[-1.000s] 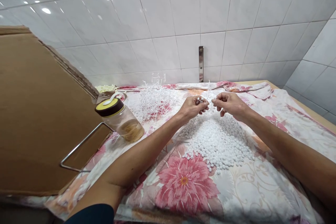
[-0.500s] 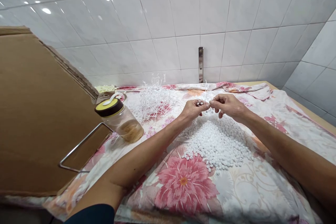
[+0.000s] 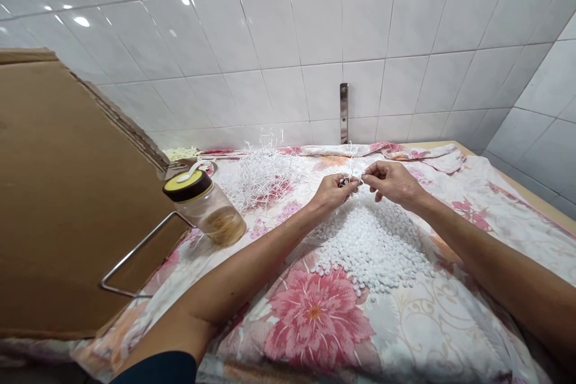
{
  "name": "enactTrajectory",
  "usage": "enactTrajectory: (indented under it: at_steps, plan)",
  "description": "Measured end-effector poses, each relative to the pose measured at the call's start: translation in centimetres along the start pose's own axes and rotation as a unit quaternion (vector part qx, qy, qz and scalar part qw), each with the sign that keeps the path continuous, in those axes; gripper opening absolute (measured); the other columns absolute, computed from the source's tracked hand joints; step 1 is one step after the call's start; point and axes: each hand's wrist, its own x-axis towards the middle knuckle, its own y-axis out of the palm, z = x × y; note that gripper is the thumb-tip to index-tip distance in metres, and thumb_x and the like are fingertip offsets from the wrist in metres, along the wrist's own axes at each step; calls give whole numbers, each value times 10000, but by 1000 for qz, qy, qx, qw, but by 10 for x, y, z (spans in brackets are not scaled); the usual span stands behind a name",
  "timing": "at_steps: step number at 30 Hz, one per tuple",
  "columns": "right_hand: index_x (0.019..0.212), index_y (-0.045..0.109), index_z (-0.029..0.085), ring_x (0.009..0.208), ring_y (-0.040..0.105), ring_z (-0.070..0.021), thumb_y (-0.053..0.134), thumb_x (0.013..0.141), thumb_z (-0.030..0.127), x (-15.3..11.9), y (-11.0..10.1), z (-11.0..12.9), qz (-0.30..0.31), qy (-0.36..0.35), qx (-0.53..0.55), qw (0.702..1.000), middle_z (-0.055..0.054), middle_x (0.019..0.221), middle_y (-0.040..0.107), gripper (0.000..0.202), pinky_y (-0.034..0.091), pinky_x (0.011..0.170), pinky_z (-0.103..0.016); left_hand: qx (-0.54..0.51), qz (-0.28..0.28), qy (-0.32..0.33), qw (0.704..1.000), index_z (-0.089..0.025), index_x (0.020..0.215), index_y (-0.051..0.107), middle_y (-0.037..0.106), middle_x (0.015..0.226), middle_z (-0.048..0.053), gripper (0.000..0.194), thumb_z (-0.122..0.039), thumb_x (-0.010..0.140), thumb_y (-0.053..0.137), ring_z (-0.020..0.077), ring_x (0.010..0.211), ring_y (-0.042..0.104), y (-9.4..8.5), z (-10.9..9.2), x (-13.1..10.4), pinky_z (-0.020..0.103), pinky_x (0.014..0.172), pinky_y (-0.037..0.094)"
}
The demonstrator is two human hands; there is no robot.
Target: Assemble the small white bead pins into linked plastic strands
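Observation:
My left hand is closed in a pinch on a thin, branched white plastic sprue, whose stem sticks up above the fingers. Just to its right, my right hand has thumb and forefinger pinched together at the sprue's edge; whatever lies between those fingertips is too small to make out. Below both hands spreads a heap of small round white plastic pieces. Left of my left hand lies a tangled pile of thin white sprues.
A floral cloth covers the table. Left stand a clear jar with a yellow-and-black lid and brown contents, a bent metal rod and a large cardboard box. A tiled wall with a metal strip rises behind.
My right fingertips have drawn slightly right, away from my left fingertips. The sprue in my left hand has turned or tilted a little. The piles look the same.

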Motion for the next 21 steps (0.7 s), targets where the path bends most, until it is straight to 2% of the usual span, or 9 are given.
enactTrajectory:
  at_steps: [4, 11, 14, 17, 21]
  plan:
    - [830, 688, 169, 460, 624, -109, 731, 880, 326, -3, -2, 4, -6, -1, -68, 998, -7, 673, 673, 170, 502, 394, -208, -51, 5, -16, 999, -124, 869, 713, 511, 643, -37, 328, -360, 677, 837, 54, 516, 363, -1, 0, 1, 249, 505, 222]
    - [815, 668, 165, 450, 616, -98, 733, 883, 268, -10, 7, 13, 11, 11, -59, 998, 9, 655, 656, 139, 498, 406, -193, -38, -30, 7, 999, -158, 675, 603, 460, 539, -52, 447, -509, 655, 878, 70, 493, 388, -2, 4, 4, 253, 493, 272]
    - [802, 675, 167, 487, 629, -112, 753, 864, 280, -11, 10, 13, 14, 18, -33, 999, 4, 643, 654, 151, 515, 415, -201, -9, -46, 6, 999, -152, 743, 648, 557, 590, -26, 441, -538, 689, 853, 77, 487, 428, -3, 6, 5, 252, 484, 296]
    - [812, 686, 164, 486, 629, -117, 737, 869, 275, -10, 10, 13, 7, 28, -21, 999, 1, 650, 659, 135, 521, 420, -211, 59, -55, 49, 996, -146, 774, 699, 685, 719, 25, 387, -519, 760, 800, 92, 540, 501, -5, 9, 6, 256, 539, 370]
    - [846, 699, 158, 430, 625, -108, 693, 888, 225, -10, 10, 14, 2, 46, -42, 998, 8, 647, 665, 79, 485, 409, -203, 121, -66, 91, 986, -152, 752, 735, 718, 739, 37, 296, -442, 803, 764, 136, 683, 605, -6, 11, 7, 262, 677, 438]
